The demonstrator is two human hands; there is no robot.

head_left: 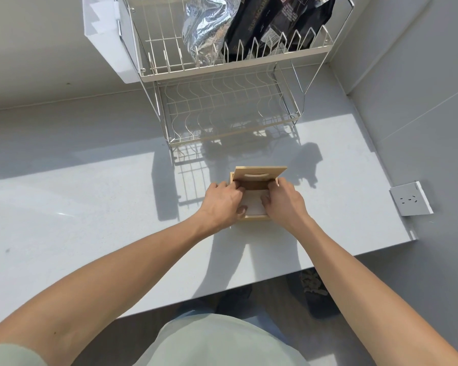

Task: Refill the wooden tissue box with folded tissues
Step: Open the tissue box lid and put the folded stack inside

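Observation:
A small wooden tissue box [257, 218] sits on the white counter, straight ahead of me. Its wooden lid [259, 174], with an oval slot, is raised and tilted at the far side of the box. White folded tissues [254, 204] lie inside the box. My left hand [221, 203] is at the box's left side with fingers curled onto the tissues. My right hand [284, 202] mirrors it on the right side, fingers pressing onto the tissues. Both hands hide most of the box walls.
A two-tier wire dish rack [222, 107] stands behind the box, holding a silver foil bag [204, 30] and black bags [275, 25] on top. A white socket plate [410, 198] lies at the counter's right edge. The counter's front edge [222, 294] runs near my body.

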